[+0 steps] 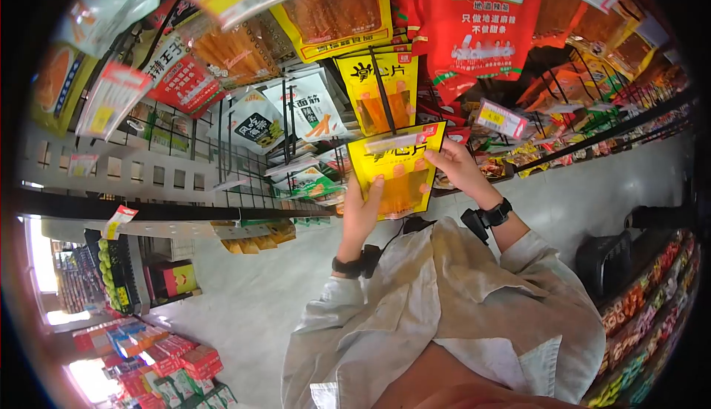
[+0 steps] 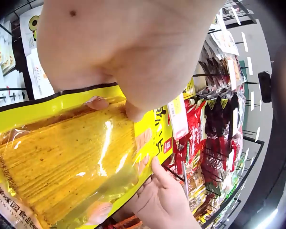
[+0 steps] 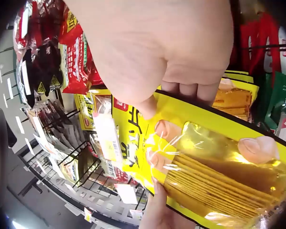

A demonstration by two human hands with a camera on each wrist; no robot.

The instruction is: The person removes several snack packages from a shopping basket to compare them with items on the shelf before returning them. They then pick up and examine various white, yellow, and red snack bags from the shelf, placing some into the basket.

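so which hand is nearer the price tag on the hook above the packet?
Right. The right hand pinches the yellow snack packet's top edge just below the price tag; the left hand grips its lower left side.

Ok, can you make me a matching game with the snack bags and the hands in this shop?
Things:
1. yellow snack bag
2. big red bag
3. left hand
4. right hand

Places:
A. hanging at the top of the rack
B. gripping the yellow bag's lower left edge
C. held up in front of the rack by both hands
D. pinching the yellow bag's upper right corner

Pairs: 1-C, 2-A, 3-B, 4-D
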